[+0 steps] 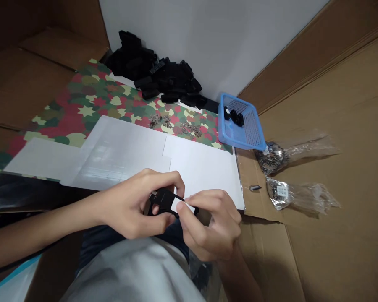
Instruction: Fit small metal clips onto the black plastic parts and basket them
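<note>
Just above my lap, near the front edge of the white sheets [201, 167], is a small black plastic device [164, 200]. My left hand [135, 205] grips its left end between thumb and fingers. A white label-like rectangle [175, 204] lies on its upper face. My right hand [212, 222] closes on the device's right end, its thumb resting on the white rectangle and its index finger at the far edge. The fingers cover part of the device, so its exact kind cannot be made out.
Black plastic parts [173, 79] are heaped against the wall. Small metal pieces [191, 129] lie on the patterned cover [91, 96]. A blue basket [242, 144] holds several black parts. To the right are two clear bags [280, 191] of small parts and a small dark pointed object [255, 188].
</note>
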{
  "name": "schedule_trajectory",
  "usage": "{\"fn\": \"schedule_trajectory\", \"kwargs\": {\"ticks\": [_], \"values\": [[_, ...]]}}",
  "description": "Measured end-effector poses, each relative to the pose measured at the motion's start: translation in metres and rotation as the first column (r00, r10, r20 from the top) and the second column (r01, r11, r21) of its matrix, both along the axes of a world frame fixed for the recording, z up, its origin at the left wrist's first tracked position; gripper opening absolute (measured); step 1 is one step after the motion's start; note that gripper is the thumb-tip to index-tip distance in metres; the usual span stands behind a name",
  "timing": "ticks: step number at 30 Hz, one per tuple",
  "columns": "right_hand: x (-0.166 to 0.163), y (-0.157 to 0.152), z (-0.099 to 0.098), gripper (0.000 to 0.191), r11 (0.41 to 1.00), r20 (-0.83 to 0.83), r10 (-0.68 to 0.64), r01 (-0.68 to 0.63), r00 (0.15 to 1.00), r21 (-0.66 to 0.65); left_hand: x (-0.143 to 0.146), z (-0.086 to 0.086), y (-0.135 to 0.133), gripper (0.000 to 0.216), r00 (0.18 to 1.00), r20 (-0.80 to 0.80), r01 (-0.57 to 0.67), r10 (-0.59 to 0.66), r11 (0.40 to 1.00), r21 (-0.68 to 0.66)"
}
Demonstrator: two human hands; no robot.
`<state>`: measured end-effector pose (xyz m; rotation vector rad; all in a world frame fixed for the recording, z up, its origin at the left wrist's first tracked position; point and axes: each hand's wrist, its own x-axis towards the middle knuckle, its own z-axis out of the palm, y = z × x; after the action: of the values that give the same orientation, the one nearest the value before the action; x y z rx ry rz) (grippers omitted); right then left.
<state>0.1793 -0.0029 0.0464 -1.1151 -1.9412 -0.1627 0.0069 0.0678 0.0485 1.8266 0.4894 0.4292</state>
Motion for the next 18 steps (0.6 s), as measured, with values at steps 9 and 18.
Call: {"fn": "schedule_trajectory", "kwargs": {"ticks": [9,18], "values": [[-0.001,-0.001,0.005,0.020,1.000,0.038,-0.001,0.002,0.999,-0.025,0.001,0.000,-0.003,0.024,1.000,0.006,0.017,-0.017,0.999,-0.042],[0.006,-0.003,0.001,0.021,0.996,0.118,0.074,-0.068,0.990,-0.057,0.001,0.001,-0.002,0.021,0.999,-0.016,0.030,-0.032,0.994,-0.108]]}}
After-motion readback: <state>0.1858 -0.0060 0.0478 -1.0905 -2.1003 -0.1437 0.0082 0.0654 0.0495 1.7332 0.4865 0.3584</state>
